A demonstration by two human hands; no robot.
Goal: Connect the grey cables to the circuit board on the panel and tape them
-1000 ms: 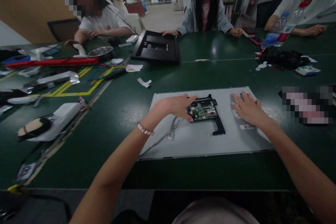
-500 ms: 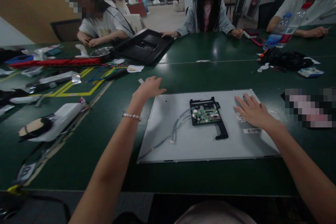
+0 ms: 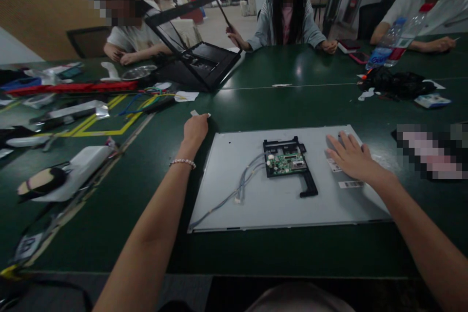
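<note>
A grey display panel lies flat on the green table, its back facing up. On it sit a black bracket and a green circuit board, with thin grey cables running to the panel's near left corner. My left hand is just beyond the panel's far left corner, fingers curled down on a small white strip whose ends show on both sides. My right hand rests open on the right part of the panel, fingers spread, beside a barcode label.
Across the table a co-worker's hand holds up a black frame above a black housing. Tools and wires crowd the left, near a white device. Bottles and a black bundle stand right.
My left hand has drawn left off the panel's corner and its fingers have closed over the white strip. The co-worker has raised the black frame from the housing. My right hand stays put.
</note>
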